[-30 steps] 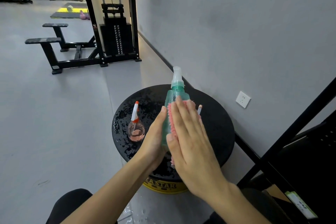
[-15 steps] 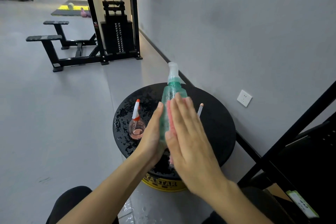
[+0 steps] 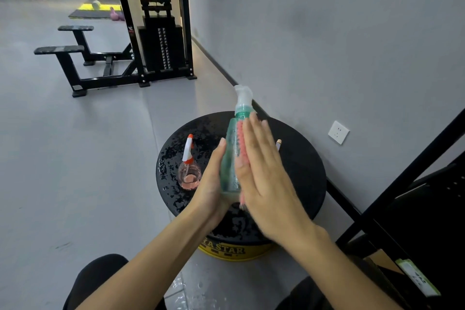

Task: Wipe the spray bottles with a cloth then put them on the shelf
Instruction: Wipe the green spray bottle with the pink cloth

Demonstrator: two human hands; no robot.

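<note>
The left hand (image 3: 214, 184) gripped the green spray bottle (image 3: 232, 153) upright, bracing it while the flat, open right hand (image 3: 264, 171) pressed the pink cloth (image 3: 242, 143) against its side.

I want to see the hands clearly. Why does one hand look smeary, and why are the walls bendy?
Head view: the right hand is motion-blurred, its edges smeared against the green spray bottle; the left hand is sharper. Head view: the wide-angle lens bows straight lines near the frame edges. Lighting is soft, with faint shadows.
</note>
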